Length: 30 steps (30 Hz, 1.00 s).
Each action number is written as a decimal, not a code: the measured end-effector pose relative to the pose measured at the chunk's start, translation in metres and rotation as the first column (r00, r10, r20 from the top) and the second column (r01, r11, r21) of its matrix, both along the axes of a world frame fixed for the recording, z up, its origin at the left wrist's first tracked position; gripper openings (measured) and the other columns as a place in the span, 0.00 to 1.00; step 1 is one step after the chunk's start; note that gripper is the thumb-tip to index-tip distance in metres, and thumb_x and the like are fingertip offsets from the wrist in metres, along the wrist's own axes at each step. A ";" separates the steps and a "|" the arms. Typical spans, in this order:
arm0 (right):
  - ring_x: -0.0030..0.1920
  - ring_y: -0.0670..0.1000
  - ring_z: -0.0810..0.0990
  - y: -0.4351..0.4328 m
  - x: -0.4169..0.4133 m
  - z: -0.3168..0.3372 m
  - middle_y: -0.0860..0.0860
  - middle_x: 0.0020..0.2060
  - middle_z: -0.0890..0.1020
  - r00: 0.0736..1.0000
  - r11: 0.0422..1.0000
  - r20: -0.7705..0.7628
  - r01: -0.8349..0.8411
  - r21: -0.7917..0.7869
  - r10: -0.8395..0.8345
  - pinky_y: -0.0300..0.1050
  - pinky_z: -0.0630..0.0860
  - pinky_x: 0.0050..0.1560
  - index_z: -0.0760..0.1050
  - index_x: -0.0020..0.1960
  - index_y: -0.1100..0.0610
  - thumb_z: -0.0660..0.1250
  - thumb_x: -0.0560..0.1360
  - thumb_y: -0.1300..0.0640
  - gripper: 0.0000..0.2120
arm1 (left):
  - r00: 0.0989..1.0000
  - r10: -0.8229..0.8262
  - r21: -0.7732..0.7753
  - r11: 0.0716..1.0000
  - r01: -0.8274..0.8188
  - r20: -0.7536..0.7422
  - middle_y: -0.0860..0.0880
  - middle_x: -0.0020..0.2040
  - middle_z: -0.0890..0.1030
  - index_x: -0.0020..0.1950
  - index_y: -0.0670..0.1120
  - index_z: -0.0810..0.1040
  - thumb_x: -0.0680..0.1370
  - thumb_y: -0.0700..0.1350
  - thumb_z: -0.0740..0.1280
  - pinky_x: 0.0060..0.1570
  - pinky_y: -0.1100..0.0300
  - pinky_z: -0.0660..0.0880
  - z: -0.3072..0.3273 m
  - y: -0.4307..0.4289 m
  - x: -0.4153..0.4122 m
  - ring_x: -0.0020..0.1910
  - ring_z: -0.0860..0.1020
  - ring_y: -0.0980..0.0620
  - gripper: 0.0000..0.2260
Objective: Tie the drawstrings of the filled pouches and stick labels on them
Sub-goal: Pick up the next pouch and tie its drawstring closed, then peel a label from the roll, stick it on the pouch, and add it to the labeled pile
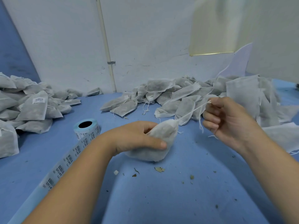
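The pouch [163, 131] is white, filled and gathered to a point at its neck. It lies on the blue tabletop [161, 199] under the left hand [137, 136], whose fingers and thumb curl around it. Its drawstring [192, 110] runs taut to the right hand [226, 122], which pinches it. Open tabletop lies nearer than both hands. A label roll [86, 128] sits left of the left hand, and a pile of pouches [178, 94] lies beyond.

Blue table [161, 199], strewn near the front with dry crumbs [159, 169] and a small white scrap [116, 172]. Behind, white wall [64, 38] with a pale pipe [105, 42] running up it, clamped by a grey bracket [111, 62]. Upper right, a yellowish translucent sheet [213, 29] hanging.
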State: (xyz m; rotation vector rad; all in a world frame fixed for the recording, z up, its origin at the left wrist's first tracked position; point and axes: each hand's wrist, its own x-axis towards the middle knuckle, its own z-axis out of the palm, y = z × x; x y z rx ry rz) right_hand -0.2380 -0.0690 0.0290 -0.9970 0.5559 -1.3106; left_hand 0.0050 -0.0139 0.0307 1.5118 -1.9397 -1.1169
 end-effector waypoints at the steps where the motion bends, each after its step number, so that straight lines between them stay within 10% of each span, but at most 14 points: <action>1: 0.23 0.45 0.58 0.000 0.000 0.000 0.48 0.27 0.58 1.000 0.999 -0.008 0.028 -0.021 -0.028 0.36 0.56 0.21 0.59 0.32 0.52 0.59 0.76 0.63 0.16 | 0.998 0.034 -0.015 0.999 -0.034 -0.047 0.56 0.49 0.85 0.49 0.58 0.82 0.67 0.59 0.73 0.57 0.55 0.77 -0.002 -0.001 -0.001 0.50 0.84 0.55 0.13; 6: 0.26 0.48 0.59 0.008 0.005 -0.001 0.48 0.25 0.63 0.947 0.957 -0.243 0.147 -0.249 -0.208 0.39 0.60 0.25 0.69 0.27 0.52 0.65 0.68 0.59 0.12 | 0.942 0.254 -0.056 0.961 -0.272 -0.222 0.54 0.43 0.86 0.42 0.58 0.83 0.71 0.60 0.71 0.48 0.54 0.78 -0.009 -0.008 -0.013 0.43 0.85 0.53 0.08; 10: 0.26 0.45 0.64 0.026 0.018 -0.009 0.45 0.24 0.69 0.780 0.883 -0.529 0.065 -0.464 -0.335 0.34 0.64 0.27 0.77 0.33 0.55 0.68 0.66 0.57 0.04 | 0.878 0.403 -0.055 0.901 -0.430 -0.259 0.53 0.41 0.86 0.45 0.51 0.83 0.73 0.61 0.69 0.52 0.49 0.80 -0.013 -0.010 -0.029 0.42 0.85 0.51 0.14; 18: 0.32 0.45 0.69 0.038 0.038 -0.017 0.44 0.27 0.68 0.358 0.606 -0.616 -0.154 -0.780 -0.702 0.43 0.68 0.36 0.75 0.35 0.55 0.72 0.67 0.60 0.06 | 0.852 0.427 -0.090 0.877 -0.471 -0.303 0.50 0.36 0.81 0.41 0.45 0.80 0.76 0.55 0.67 0.43 0.55 0.76 -0.011 -0.010 -0.053 0.37 0.80 0.51 0.14; 30: 0.36 0.43 0.70 0.039 0.032 -0.015 0.42 0.35 0.71 0.390 0.526 -0.589 -0.264 -0.808 -0.708 0.48 0.73 0.38 0.84 0.51 0.50 0.69 0.73 0.62 0.11 | 0.667 0.410 0.291 0.912 -0.290 -0.622 0.34 0.57 0.81 0.60 0.31 0.78 0.77 0.37 0.66 0.56 0.49 0.79 -0.002 -0.001 -0.041 0.53 0.82 0.41 0.14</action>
